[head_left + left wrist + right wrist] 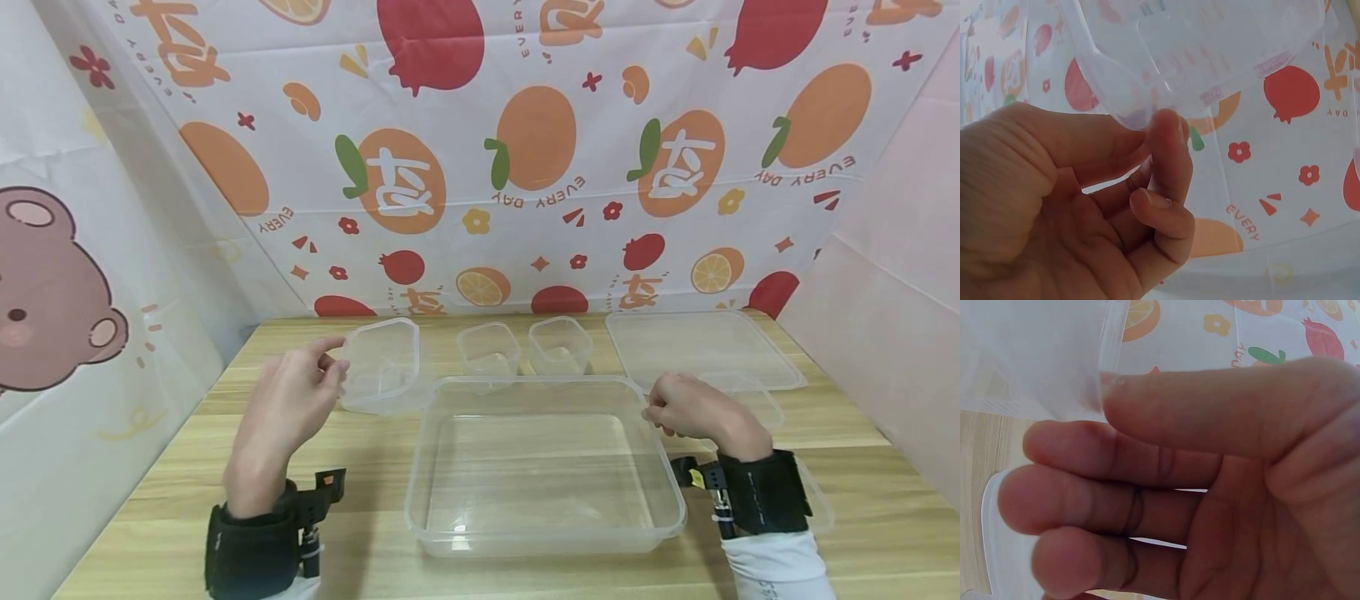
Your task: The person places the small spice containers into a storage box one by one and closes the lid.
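Note:
My left hand (pixel 288 404) pinches the near left edge of a clear, tilted plastic container (pixel 382 367) at the back left of the table. In the left wrist view, thumb and forefinger meet at the rim of that container (pixel 1197 50), the other fingers curled below. My right hand (pixel 697 408) is at the right rim of a large clear rectangular container (pixel 532 533) in the middle. The right wrist view shows its thumb and forefinger gripping a clear plastic wall (pixel 1041 362), the other fingers loosely bent under it.
Two small clear containers (pixel 489 350) stand behind the large one. A big flat clear lid (pixel 705 342) lies at the back right, with smaller clear lids (pixel 817 496) partly hidden by the right arm. Printed cloth (pixel 540 250) hangs behind the wooden table (pixel 172 508).

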The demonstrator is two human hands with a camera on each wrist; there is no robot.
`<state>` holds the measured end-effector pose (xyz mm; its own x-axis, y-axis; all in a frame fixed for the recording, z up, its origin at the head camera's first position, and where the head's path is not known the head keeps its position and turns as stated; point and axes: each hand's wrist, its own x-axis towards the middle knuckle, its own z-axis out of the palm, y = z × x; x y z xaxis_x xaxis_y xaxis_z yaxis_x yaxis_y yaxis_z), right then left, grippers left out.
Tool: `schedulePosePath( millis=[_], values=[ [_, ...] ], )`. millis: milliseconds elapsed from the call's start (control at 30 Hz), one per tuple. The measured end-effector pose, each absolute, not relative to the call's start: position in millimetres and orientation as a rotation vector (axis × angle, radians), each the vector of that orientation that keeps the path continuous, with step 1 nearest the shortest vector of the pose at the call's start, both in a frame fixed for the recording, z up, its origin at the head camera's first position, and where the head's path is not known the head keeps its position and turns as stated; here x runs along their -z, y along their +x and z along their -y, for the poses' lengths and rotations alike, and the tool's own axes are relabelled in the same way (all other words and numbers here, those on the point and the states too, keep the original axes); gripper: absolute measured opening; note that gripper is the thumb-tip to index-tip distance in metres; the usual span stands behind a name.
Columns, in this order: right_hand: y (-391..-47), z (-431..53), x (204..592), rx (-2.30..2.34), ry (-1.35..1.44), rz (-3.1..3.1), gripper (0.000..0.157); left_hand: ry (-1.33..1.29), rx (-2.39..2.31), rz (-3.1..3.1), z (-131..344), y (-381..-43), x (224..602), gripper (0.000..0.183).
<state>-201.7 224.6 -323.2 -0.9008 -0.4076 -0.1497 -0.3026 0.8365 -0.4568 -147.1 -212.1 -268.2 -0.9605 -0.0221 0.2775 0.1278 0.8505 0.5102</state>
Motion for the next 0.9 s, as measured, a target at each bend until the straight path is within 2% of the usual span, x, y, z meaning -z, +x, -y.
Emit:
schedulePosePath(
  millis=[900],
  values=[
    [-201.4,-223.8,324.4,0.647,-0.561,-2.769,0.032,-0.234,0.752,2.727,179.8,-152.4,272.8,0.035]
  ],
)
